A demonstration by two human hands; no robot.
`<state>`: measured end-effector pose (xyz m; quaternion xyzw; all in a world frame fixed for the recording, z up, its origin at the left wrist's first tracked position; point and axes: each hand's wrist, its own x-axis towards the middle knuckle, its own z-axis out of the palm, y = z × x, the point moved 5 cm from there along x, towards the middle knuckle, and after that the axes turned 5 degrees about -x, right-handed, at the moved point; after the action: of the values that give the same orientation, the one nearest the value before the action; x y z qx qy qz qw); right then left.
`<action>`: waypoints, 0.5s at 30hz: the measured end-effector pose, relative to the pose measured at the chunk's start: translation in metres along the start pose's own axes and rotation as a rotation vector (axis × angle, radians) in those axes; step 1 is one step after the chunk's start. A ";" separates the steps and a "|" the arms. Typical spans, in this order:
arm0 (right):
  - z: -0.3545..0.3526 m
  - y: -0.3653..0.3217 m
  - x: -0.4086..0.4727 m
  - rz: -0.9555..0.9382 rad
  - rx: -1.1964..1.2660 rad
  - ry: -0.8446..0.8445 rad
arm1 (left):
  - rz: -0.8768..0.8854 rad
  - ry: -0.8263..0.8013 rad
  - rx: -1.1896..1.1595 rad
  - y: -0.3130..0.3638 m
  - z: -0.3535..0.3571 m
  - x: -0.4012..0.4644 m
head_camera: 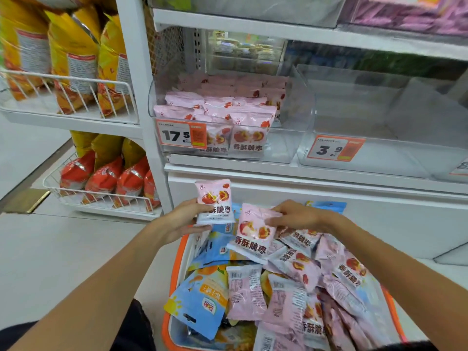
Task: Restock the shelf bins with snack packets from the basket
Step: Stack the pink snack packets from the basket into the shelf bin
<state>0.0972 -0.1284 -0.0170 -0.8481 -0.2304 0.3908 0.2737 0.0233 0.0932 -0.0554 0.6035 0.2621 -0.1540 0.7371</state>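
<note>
Two pink packets lifted over the basket (pixel 177 252).
Left hand (pixel 182 219) gripping one upright pink packet (pixel 214 201); right hand (pixel 296 215) pinching a second pink packet (pixel 254 234), tilted, white-bottomed, red-fruit print, above basket's pile.

White shelf (pixel 291 166) with clear bins (pixel 301 148) (left one holding pink packets (pixel 249 130)).

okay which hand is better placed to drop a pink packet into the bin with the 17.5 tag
Left, probably. The left hand holds its pink packet upright, clear of the basket, almost directly below the bin. The right hand pinches a second packet lying against the pile.
</note>
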 end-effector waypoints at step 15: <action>-0.026 -0.014 -0.050 -0.043 0.218 0.264 | -0.028 -0.247 0.242 0.009 0.068 -0.023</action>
<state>0.0860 -0.1552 0.0332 -0.8522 -0.1666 0.2928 0.4003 0.0232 0.0270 -0.0261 0.6607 0.1574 -0.2675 0.6835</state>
